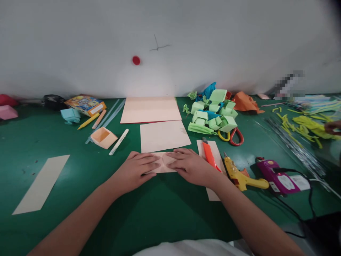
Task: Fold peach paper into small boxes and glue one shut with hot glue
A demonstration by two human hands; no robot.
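Note:
A narrow pale peach paper strip (164, 168) lies flat in front of me on the green table. My left hand (138, 169) presses on its left end, fingers stretched out. From the other side my right hand (190, 165) rests on the right end, its fingers also extended and flat. Both thumbs lie near the lower edge, and the fingers partly cover the strip. Just beyond it is a larger pale paper sheet (165, 136). An orange utility knife (210, 154) lies on another paper strip (213, 193) beside my right wrist.
At right are a yellow glue gun (239, 174), a purple power strip (278, 177) with cables, and scissors (236, 137) by green folded paper pieces (213, 113). Leftward sit a peach paper box (103, 138), a white pen (119, 142) and a loose strip (42, 185). Another person's hand (333, 128) shows far right.

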